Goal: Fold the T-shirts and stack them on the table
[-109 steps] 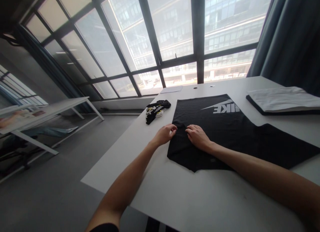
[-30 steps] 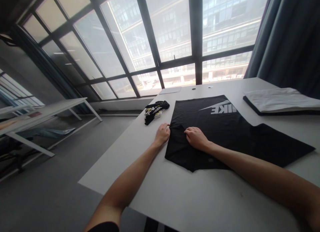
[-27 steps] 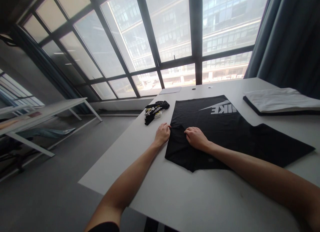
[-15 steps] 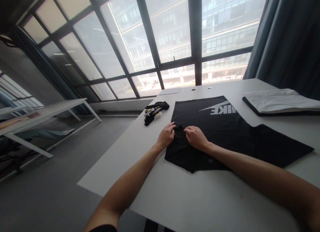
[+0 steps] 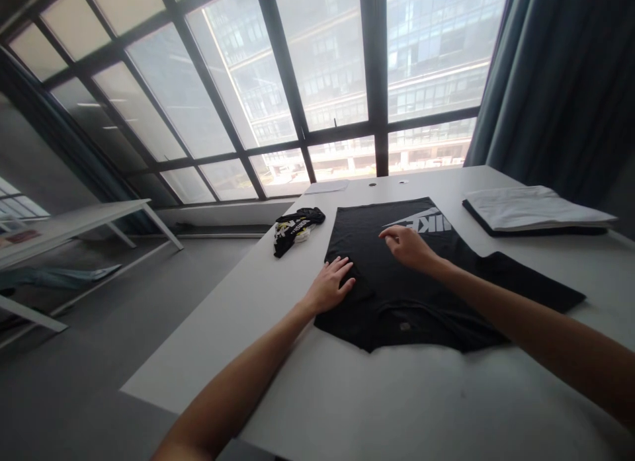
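A black T-shirt (image 5: 367, 262) with a white NIKE print lies spread on the white table (image 5: 218, 315), its neck opening towards me. My left hand (image 5: 330, 286) rests flat on its left edge, fingers spread. Over the middle of the shirt, beside the print, is my right hand (image 5: 409, 246), its fingers curled in and no cloth showing between them. Whether the right hand touches the fabric I cannot tell.
Left of the shirt lies a crumpled black cloth (image 5: 297, 229) with white and yellow lettering. A folded white and black stack (image 5: 536, 209) sits at the right. Another table (image 5: 74, 229) stands across the floor, with part of a person's legs (image 5: 64, 276) beneath it.
My right hand has let go of the shirt's left part and moved up and right towards the print. My left hand has gone from pinching to lying flat. The view has shifted slightly.
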### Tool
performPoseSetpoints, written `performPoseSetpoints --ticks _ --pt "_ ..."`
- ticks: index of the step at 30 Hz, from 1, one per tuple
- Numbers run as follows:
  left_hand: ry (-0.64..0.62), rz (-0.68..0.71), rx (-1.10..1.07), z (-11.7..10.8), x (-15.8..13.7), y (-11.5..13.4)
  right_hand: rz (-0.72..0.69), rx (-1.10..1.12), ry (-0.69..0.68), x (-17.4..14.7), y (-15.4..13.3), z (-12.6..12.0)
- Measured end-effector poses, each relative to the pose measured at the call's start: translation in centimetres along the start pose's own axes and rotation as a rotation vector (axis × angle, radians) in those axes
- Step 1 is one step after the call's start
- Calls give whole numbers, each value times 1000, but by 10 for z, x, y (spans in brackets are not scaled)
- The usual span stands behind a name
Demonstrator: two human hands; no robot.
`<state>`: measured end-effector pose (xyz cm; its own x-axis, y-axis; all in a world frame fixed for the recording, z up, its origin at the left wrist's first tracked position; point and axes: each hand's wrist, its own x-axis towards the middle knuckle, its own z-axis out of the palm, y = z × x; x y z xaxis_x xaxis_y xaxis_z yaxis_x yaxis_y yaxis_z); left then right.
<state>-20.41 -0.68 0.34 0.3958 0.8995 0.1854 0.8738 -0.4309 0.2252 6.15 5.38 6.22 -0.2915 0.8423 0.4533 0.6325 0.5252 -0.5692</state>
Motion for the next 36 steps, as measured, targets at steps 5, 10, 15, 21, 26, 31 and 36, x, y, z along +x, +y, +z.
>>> performPoseSetpoints --ticks 5,10,15,21,26,31,36 --pt "-65 54 -23 6 -2 18 219 -121 63 -26 71 -70" --pt "-163 57 37 20 0 16 379 -231 122 -85 137 -129" --pt "-105 65 58 17 8 9 501 -315 184 -141 188 -172" --pt "-92 196 21 -5 40 59 631 -360 151 -174 220 -187" --pt "-120 408 -103 8 89 145 677 -360 89 -172 221 -183" --pt "-191 473 -171 54 135 218 685 -353 71 -171 217 -181" --pt "-171 362 -130 98 145 247 693 -314 57 -171 213 -182"
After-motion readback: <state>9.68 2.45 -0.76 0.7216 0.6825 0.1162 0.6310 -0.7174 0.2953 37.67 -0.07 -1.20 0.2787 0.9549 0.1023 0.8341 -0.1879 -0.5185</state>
